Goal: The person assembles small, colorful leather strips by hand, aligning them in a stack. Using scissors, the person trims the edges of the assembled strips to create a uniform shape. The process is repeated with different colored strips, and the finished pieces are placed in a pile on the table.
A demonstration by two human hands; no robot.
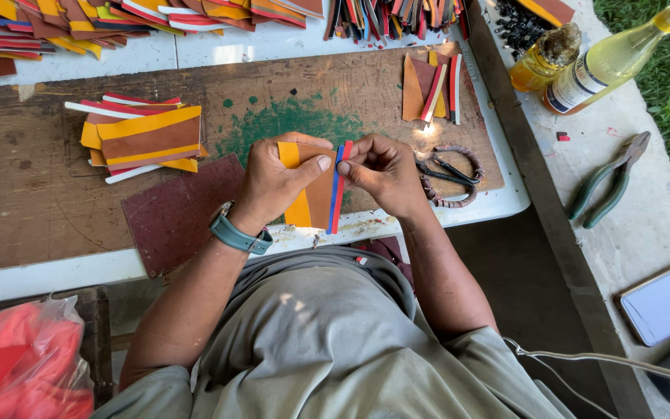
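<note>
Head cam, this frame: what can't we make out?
- Brown and yellow piece: upper left part hidden under the left hand.
- Blue and red strips: top ends covered by the right hand fingertips; whether they are joined to the piece is unclear.
- Scissors: blades partly behind the right hand.
- Phone: cut off by the right edge.
- Bottle label: too small to tell.

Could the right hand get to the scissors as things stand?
Probably yes. The scissors lie on the board just beside the right hand with nothing between, but its fingers pinch the red and blue strips, which it would need to release first.
</note>
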